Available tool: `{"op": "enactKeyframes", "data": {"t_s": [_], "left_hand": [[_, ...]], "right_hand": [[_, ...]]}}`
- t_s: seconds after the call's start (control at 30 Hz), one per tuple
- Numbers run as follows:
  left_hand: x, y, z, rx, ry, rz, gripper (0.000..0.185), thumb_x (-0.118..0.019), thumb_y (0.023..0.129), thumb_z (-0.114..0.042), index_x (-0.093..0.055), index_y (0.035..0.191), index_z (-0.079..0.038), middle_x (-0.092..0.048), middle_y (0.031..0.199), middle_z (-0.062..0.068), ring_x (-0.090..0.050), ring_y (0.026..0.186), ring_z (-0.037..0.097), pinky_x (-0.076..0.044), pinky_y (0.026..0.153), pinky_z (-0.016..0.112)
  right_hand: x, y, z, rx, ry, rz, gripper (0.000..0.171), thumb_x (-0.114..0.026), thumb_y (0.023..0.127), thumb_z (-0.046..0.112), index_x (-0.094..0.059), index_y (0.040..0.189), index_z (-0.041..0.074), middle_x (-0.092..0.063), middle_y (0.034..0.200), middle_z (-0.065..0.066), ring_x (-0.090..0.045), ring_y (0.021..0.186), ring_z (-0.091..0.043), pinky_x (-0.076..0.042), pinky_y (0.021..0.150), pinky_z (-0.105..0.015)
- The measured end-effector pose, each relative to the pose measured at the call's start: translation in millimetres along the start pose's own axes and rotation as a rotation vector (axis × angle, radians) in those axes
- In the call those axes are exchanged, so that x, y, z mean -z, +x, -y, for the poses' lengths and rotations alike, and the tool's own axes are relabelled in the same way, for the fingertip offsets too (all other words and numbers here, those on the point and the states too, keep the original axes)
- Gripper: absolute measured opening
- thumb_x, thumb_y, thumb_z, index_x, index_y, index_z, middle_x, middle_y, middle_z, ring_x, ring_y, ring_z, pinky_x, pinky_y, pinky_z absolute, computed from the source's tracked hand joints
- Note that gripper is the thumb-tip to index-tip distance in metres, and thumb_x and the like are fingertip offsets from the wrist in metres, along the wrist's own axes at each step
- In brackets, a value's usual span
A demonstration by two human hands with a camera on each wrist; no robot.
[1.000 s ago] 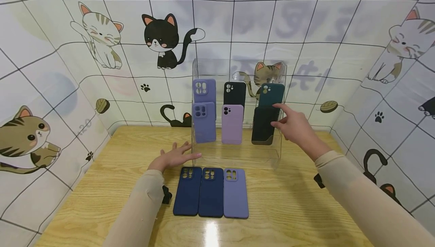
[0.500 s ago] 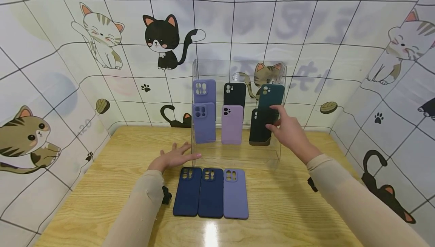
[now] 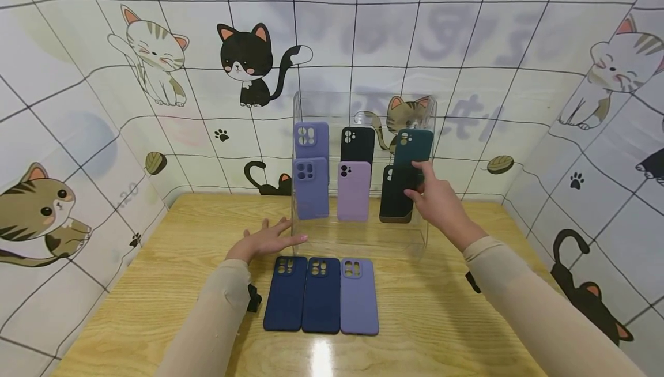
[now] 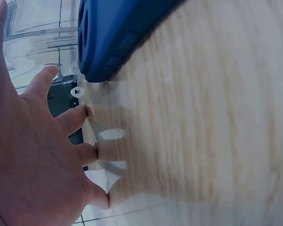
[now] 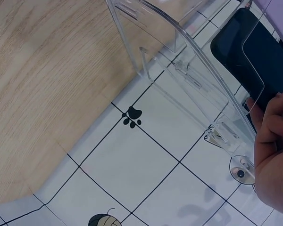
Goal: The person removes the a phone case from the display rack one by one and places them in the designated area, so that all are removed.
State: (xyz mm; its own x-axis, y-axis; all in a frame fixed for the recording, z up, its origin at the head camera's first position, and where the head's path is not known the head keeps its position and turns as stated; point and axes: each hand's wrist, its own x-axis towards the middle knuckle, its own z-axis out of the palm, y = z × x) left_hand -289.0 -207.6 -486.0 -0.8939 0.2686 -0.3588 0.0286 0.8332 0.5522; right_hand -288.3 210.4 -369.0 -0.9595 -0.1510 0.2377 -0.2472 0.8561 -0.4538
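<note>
A clear tiered display stand [image 3: 358, 238] holds upright phone cases at the back of the table. My right hand [image 3: 441, 207] grips a black phone case [image 3: 396, 195] by its right side, thumb low and index finger near the top. This case stands in the stand's front right place and partly covers a dark green phone case [image 3: 415, 146] behind it. In the right wrist view, curled fingers [image 5: 276, 127] lie at the dark case's edge. My left hand [image 3: 264, 240] rests on the table with fingers spread, its thumb at the stand's lower left edge.
Three phone cases lie flat in front: navy [image 3: 284, 302], navy [image 3: 321, 302] and lavender [image 3: 360, 305]. In the stand are two periwinkle cases, the front one [image 3: 312, 192] overlapping the other [image 3: 320, 140], plus a pink-lilac case [image 3: 354, 195] before a black one [image 3: 358, 145].
My right hand has moved a little left together with the black phone case, and the case's camera opening has come into view. The left hand has stayed in place.
</note>
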Motion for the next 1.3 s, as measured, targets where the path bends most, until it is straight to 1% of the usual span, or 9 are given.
{"op": "enactKeyframes", "data": {"t_s": [0.17, 0.43, 0.57, 0.7, 0.87, 1.0, 1.13, 1.23, 1.3], "left_hand": [[-1.7, -0.7, -1.8, 0.007, 0.007, -0.01, 0.11, -0.048, 0.086, -0.094, -0.021, 0.172, -0.032, -0.004, 0.183, 0.002, 0.017, 0.165, 0.045, 0.021, 0.117, 0.083], [-2.0, -0.9, -2.9, 0.007, 0.015, -0.017, 0.11, -0.047, 0.086, -0.095, -0.022, 0.172, -0.031, -0.004, 0.183, 0.003, 0.018, 0.165, 0.045, 0.022, 0.117, 0.083], [-1.4, -1.6, -3.2, 0.007, 0.014, -0.025, 0.11, -0.048, 0.087, -0.094, -0.022, 0.172, -0.03, -0.005, 0.182, 0.004, 0.017, 0.165, 0.046, 0.02, 0.117, 0.083], [-1.0, -3.0, -4.6, 0.008, 0.011, -0.036, 0.108, -0.049, 0.086, -0.093, -0.023, 0.172, -0.032, -0.008, 0.182, 0.005, 0.015, 0.165, 0.047, 0.018, 0.118, 0.084], [-1.3, -2.5, -5.2, 0.006, 0.02, -0.047, 0.108, -0.051, 0.085, -0.094, -0.024, 0.171, -0.033, -0.011, 0.182, 0.005, 0.012, 0.166, 0.048, 0.016, 0.118, 0.086], [-2.0, -1.2, -3.8, 0.009, 0.036, -0.056, 0.11, -0.05, 0.085, -0.094, -0.023, 0.172, -0.031, -0.013, 0.182, 0.005, 0.009, 0.166, 0.048, 0.013, 0.118, 0.087], [-2.2, -0.8, -3.1, 0.01, 0.035, -0.057, 0.111, -0.051, 0.085, -0.094, -0.022, 0.172, -0.031, -0.014, 0.182, 0.004, 0.009, 0.166, 0.048, 0.013, 0.117, 0.087], [-2.4, -0.8, -3.0, 0.009, 0.031, -0.055, 0.112, -0.051, 0.085, -0.094, -0.022, 0.172, -0.031, -0.013, 0.182, 0.004, 0.01, 0.166, 0.048, 0.015, 0.117, 0.086], [-2.4, -0.9, -2.8, 0.009, 0.026, -0.053, 0.111, -0.051, 0.084, -0.094, -0.022, 0.172, -0.032, -0.013, 0.182, 0.005, 0.011, 0.166, 0.048, 0.016, 0.117, 0.086]], "right_hand": [[-2, 0, -1, -0.002, -0.008, -0.026, 0.071, -0.067, 0.107, 0.023, -0.026, 0.164, 0.013, -0.078, 0.097, -0.022, -0.06, 0.05, -0.02, -0.045, 0.051, -0.032], [-7, -2, -3, 0.011, -0.005, -0.073, 0.072, -0.068, 0.107, 0.021, -0.027, 0.166, 0.013, -0.078, 0.1, -0.024, -0.053, 0.047, -0.019, -0.04, 0.048, -0.032], [-7, -3, -4, 0.03, 0.005, -0.083, 0.071, -0.065, 0.107, 0.016, -0.027, 0.166, 0.014, -0.078, 0.101, -0.025, -0.051, 0.045, -0.019, -0.038, 0.047, -0.032], [-5, -6, -6, 0.057, 0.02, -0.078, 0.069, -0.063, 0.106, 0.009, -0.028, 0.166, 0.014, -0.079, 0.107, -0.027, -0.05, 0.043, -0.018, -0.038, 0.048, -0.032], [2, -12, -6, 0.121, 0.043, -0.11, 0.064, -0.065, 0.105, 0.004, -0.035, 0.161, 0.01, -0.078, 0.111, -0.03, -0.049, 0.041, -0.016, -0.035, 0.047, -0.029], [11, -15, -4, 0.163, 0.071, -0.159, 0.062, -0.066, 0.105, 0.005, -0.037, 0.16, 0.008, -0.079, 0.108, -0.03, -0.041, 0.037, -0.016, -0.033, 0.045, -0.027], [24, -18, 2, 0.164, 0.114, -0.2, 0.062, -0.065, 0.106, 0.007, -0.036, 0.161, 0.01, -0.079, 0.107, -0.029, -0.035, 0.035, -0.017, -0.032, 0.043, -0.028], [33, -22, 9, 0.148, 0.139, -0.217, 0.062, -0.065, 0.106, 0.009, -0.036, 0.162, 0.012, -0.08, 0.106, -0.028, -0.037, 0.036, -0.017, -0.032, 0.043, -0.028], [37, -25, 15, 0.131, 0.163, -0.205, 0.063, -0.066, 0.106, 0.01, -0.036, 0.162, 0.014, -0.08, 0.107, -0.027, -0.04, 0.037, -0.018, -0.033, 0.044, -0.029]]}}
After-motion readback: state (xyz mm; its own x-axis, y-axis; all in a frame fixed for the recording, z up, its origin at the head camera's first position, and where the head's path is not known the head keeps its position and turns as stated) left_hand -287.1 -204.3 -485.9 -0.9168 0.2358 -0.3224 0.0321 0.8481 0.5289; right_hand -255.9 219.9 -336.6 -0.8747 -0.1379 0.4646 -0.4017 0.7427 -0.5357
